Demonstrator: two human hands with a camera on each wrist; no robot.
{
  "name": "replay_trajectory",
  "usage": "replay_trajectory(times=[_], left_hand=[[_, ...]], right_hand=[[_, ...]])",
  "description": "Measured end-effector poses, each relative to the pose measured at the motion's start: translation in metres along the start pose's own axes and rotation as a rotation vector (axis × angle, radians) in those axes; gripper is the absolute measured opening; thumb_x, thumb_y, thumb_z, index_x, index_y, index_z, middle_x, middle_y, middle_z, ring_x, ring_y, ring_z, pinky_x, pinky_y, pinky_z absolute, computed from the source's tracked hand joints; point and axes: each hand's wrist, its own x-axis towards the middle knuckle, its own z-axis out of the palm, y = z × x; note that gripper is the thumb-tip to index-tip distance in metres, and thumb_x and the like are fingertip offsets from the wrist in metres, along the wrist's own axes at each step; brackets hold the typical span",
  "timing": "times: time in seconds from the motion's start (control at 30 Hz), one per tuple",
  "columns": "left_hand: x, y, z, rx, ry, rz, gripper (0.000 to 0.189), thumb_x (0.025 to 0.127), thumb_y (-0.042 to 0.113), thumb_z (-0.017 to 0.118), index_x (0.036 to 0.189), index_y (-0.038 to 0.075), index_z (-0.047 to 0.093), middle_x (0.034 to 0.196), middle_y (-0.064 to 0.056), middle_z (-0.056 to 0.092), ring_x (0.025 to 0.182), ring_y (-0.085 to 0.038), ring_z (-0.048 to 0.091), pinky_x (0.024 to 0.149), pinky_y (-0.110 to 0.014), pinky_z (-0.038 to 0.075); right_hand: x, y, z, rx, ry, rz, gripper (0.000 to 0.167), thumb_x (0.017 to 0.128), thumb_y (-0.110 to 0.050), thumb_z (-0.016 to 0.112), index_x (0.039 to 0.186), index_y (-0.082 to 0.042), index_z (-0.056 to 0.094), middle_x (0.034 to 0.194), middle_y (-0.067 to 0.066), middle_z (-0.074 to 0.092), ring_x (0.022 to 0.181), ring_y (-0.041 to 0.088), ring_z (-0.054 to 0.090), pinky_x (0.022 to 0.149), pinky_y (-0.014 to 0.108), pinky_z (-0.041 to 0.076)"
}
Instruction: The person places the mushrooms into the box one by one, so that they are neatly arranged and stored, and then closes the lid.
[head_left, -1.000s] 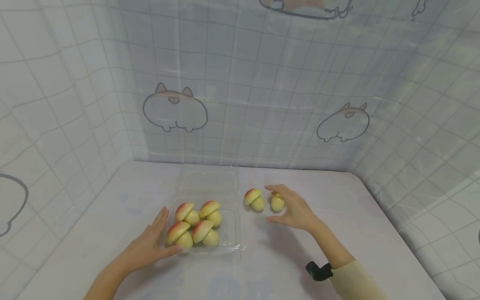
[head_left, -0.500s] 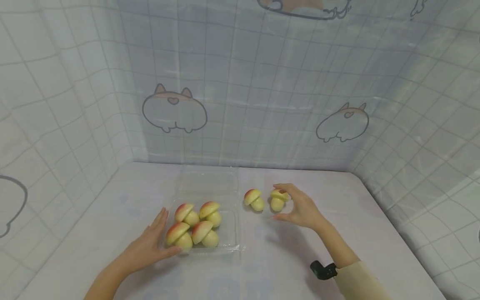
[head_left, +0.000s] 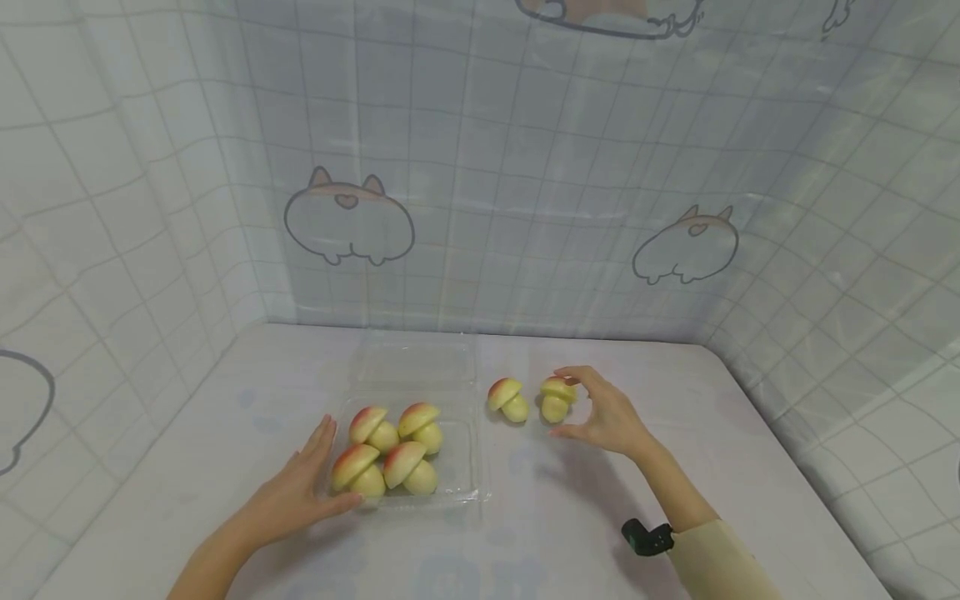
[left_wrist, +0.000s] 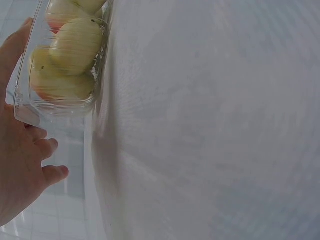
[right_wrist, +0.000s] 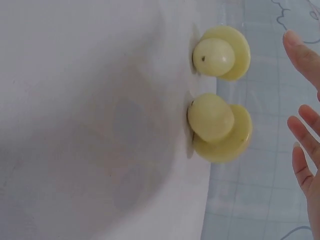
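Note:
Several yellow toy mushrooms with red-tinged caps (head_left: 411, 467) sit at the left of a lidded clear plastic container (head_left: 461, 467), its lid folded back. My left hand (head_left: 285, 500) rests at the container's left side, fingers extended along it and thumb at the front corner. In the left wrist view the thumb overlaps the container wall (left_wrist: 37, 112). To the right, two more mushrooms stand on the table: one nearer the container (head_left: 510, 402), the other (head_left: 556, 407) between the spread thumb and fingers of my right hand (head_left: 611, 421). A gap shows between that hand's fingers (right_wrist: 304, 167) and both mushrooms.
The open lid (head_left: 416, 367) lies flat behind the container. A white table (head_left: 600, 500) meets grid-patterned sheets (head_left: 525, 250) at the back and on both sides. A dark device (head_left: 647, 539) is worn at my right wrist.
My right hand has drawn back to the right from the rightmost mushroom, so its cap shows more fully. The left hand and container have stayed put.

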Motion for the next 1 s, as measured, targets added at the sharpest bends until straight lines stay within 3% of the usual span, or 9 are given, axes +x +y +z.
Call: replay_trajectory(times=[0.67, 1.0], left_hand=[[0.0, -0.001, -0.001, 0.003, 0.005, 0.0, 0.11, 0.081, 0.05, 0.072, 0.15, -0.009, 0.01, 0.156, -0.028, 0.007, 0.137, -0.051, 0.018, 0.106, -0.068, 0.019], [0.0, 0.0, -0.002, 0.016, 0.009, 0.003, 0.111, 0.08, 0.05, 0.073, 0.15, -0.009, 0.01, 0.156, -0.029, 0.009, 0.136, -0.052, 0.02, 0.105, -0.068, 0.021]], right_hand=[[0.004, 0.013, 0.009, -0.014, 0.029, 0.051, 0.086, 0.058, -0.033, 0.093, 0.13, -0.013, 0.051, 0.126, -0.001, 0.059, 0.108, 0.018, 0.06, 0.078, 0.038, 0.052], [0.006, 0.015, 0.013, 0.023, 0.027, 0.104, 0.089, 0.055, -0.03, 0.095, 0.13, -0.012, 0.051, 0.126, 0.003, 0.059, 0.109, 0.023, 0.06, 0.079, 0.041, 0.051]])
